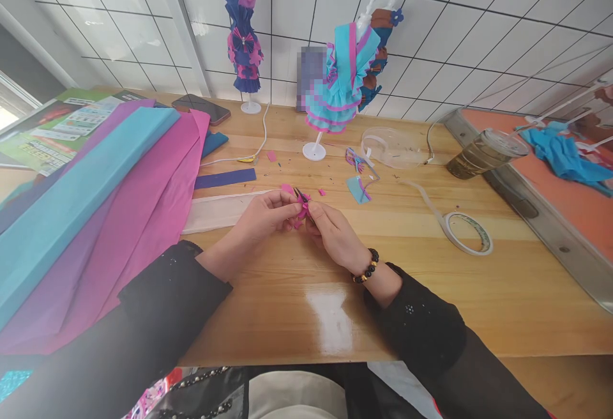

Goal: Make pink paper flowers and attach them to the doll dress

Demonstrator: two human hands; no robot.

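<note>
Above the wooden table, my left hand (pixel 272 211) is closed, its thumb and fingertips pinching a small piece of bright pink paper or cloth (pixel 303 207). My right hand (pixel 335 230), with a bead bracelet at the wrist, is closed at the other side of the pink piece. Dark pointed blades, apparently of small scissors (pixel 300 195), stick out up and to the left from the right fingers, against the pink piece. Handles are hidden by the right hand. Pink scraps (pixel 287 188) lie just beyond my fingers.
Folded purple, blue and pink sheets (pixel 138 208) cover the left side. Behind stand a turquoise-and-pink dress on a stand (pixel 342 87) and a navy-and-pink one (pixel 244 42). A tape roll (pixel 468 234), a tilted drink cup (pixel 487 154) and an orange-topped surface (pixel 550 182) are to the right.
</note>
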